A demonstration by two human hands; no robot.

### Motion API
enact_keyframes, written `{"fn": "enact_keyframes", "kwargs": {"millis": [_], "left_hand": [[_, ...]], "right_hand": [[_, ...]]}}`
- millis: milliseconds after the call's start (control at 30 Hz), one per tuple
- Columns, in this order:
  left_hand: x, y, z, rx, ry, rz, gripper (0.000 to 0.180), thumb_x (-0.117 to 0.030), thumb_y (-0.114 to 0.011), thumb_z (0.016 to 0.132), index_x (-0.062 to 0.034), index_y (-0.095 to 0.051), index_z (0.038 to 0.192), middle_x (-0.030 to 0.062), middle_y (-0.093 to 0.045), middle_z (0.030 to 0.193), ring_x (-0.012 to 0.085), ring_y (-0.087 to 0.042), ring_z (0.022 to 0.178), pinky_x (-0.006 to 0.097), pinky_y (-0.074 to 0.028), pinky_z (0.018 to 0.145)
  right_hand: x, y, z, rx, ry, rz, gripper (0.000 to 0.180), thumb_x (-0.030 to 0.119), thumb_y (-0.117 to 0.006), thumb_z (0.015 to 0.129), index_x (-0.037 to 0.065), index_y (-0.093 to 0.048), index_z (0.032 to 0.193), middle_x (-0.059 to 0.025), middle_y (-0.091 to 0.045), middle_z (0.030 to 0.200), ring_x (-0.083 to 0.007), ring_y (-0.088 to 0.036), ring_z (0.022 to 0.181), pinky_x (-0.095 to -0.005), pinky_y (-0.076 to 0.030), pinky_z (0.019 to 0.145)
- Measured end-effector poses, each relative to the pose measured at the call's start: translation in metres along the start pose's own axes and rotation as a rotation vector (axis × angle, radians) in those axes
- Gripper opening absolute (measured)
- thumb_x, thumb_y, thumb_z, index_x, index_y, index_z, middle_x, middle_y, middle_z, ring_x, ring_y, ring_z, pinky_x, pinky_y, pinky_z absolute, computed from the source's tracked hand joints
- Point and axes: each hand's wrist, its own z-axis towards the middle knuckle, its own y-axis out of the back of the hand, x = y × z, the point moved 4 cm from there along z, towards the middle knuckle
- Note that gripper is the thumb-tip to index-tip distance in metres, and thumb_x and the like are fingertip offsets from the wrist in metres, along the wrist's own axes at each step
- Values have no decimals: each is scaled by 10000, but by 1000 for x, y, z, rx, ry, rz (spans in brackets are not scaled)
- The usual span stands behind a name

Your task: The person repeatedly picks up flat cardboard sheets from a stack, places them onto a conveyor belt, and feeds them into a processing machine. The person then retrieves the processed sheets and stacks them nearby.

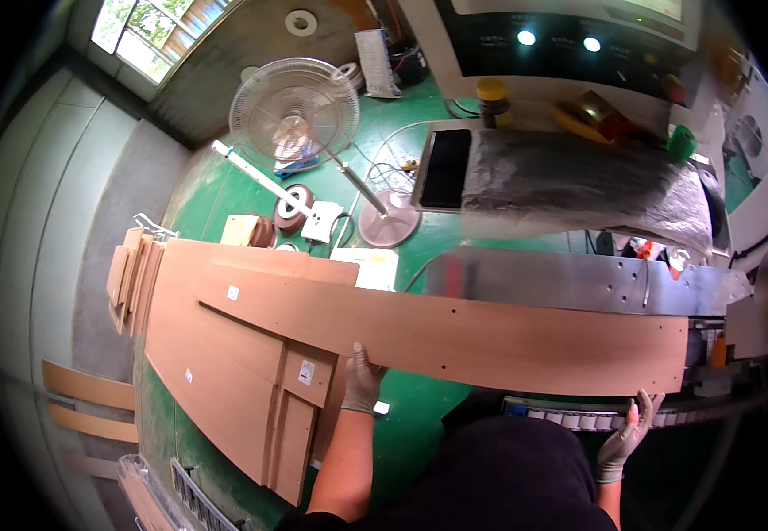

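A long brown wooden panel with small drilled holes and a white label stretches across the view. Its right part lies beside a grey metal plate on the machine. My left hand, in a pale glove, grips the panel's near edge around its middle. The thumb rests on top; the other fingers are mostly hidden underneath. At the panel's right end, my gloved right hand has its fingers stretched out, their tips at the near edge. Under the panel's left part leans a stack of brown panels, some labelled.
A standing fan is on the green floor beyond the panels. Brown tape rolls lie near its base. The machine cabinet rises at the back right, behind a plastic-covered surface. A roller strip runs below the panel.
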Motion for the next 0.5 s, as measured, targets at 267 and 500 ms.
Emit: {"fn": "enact_keyframes", "kwargs": {"millis": [267, 500], "left_hand": [[2, 6, 7, 108, 11, 52, 706, -660, -422, 1049, -156, -462, 1542, 46, -556, 1510, 262, -527, 1367, 480, -442, 1076], [11, 13, 5, 160, 154, 83, 705, -667, -447, 1042, -65, -563, 1390, 76, -681, 1186, 241, -666, 1008, 374, -549, 848]], "right_hand": [[4, -2, 4, -63, -115, 176, 356, 137, -468, 1054, -26, -626, 1328, -245, -192, 1712, -290, -240, 1577, -415, -267, 1239], [19, 2, 19, -102, -171, 468, 388, 188, -500, 1039, 5, -598, 1367, -112, -242, 1703, -231, -459, 1427, -398, -437, 1131]]}}
